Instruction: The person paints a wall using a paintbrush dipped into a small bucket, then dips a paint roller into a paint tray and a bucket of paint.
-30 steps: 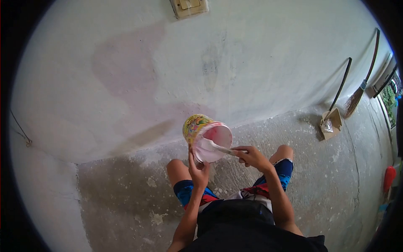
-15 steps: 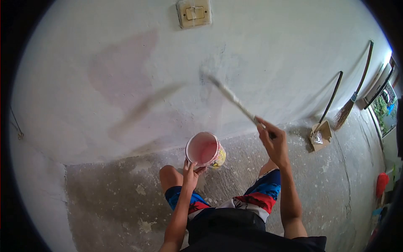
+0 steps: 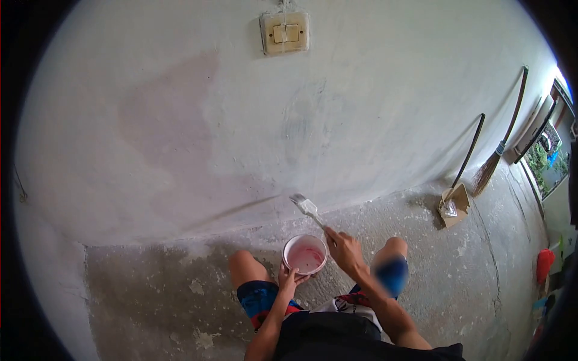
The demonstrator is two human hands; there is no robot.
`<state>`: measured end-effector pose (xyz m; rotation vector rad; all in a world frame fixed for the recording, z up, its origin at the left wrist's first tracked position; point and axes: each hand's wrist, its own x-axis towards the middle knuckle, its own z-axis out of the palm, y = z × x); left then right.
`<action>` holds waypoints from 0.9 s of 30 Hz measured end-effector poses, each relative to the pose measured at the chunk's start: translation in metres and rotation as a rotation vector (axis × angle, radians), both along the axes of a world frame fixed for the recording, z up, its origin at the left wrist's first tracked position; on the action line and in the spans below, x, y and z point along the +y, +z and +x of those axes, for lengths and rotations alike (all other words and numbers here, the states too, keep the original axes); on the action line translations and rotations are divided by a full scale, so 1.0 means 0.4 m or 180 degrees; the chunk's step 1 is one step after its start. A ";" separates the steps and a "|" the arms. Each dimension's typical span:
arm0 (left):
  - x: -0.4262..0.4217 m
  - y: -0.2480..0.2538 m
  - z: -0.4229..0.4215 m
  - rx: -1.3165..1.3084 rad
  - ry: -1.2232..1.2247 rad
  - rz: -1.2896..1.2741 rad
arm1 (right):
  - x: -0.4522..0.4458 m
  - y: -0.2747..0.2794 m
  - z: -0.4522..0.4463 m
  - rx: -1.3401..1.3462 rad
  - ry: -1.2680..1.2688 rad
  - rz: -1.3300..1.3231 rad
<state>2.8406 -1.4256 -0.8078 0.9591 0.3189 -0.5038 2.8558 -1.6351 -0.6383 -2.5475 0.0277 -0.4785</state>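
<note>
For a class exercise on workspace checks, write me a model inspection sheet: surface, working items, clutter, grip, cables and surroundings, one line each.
Surface: wall patchy white and pinkish; floor grey, spotted, cracked at right.
Working items: brush near the wall, contact unclear; bucket mouth up, pinkish inside.
Clutter: dustpan holding something crumpled and shiny; broom beside it.
Grip: left hand on bucket; right hand on brush handle.
Cables: thin dark strand on left wall, possibly wire.
Surroundings: yellowed switch above; red object at far right, unidentifiable.
</note>
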 end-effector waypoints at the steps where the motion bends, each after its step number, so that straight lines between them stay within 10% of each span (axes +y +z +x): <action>1: 0.000 -0.011 -0.010 0.0153 0.0039 -0.0095 | -0.015 0.029 0.020 -0.0096 0.0042 0.0069; 12: 0.012 -0.070 -0.019 0.0193 -0.0045 -0.0262 | -0.062 0.671 0.087 -0.2031 -0.0301 0.0258; 23: 0.026 -0.114 -0.025 0.0289 -0.0236 -0.0007 | 0.033 0.045 0.051 -0.0283 0.0523 -0.0250; 27: 0.036 -0.116 -0.026 0.0365 -0.0277 -0.0039 | -0.035 0.115 0.086 -0.0413 0.0277 -0.0149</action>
